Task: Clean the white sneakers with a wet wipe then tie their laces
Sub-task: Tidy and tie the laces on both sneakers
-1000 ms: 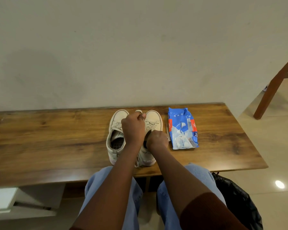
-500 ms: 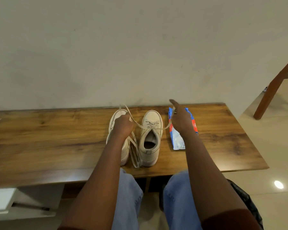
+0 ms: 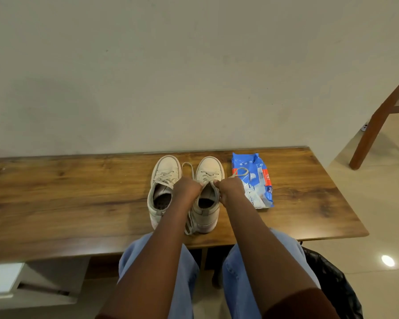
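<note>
- The left sneaker and right sneaker are sitting side by side on the table, toes to the wall, just left of the wipes pack.
- The left hand and right hand are curling tight over the right sneaker's tongue, each pinching its laces. One loop is lying between the shoes, another over the pack, and slack is trailing by the heel.
- Wiping is looking finished, judging by this, and a bow is being formed but not yet pulled snug.
- The left sneaker is showing no bow, so it is likely waiting its turn.
- Knuckles are hiding the knot — fingertips too; no loose wipe is showing.
</note>
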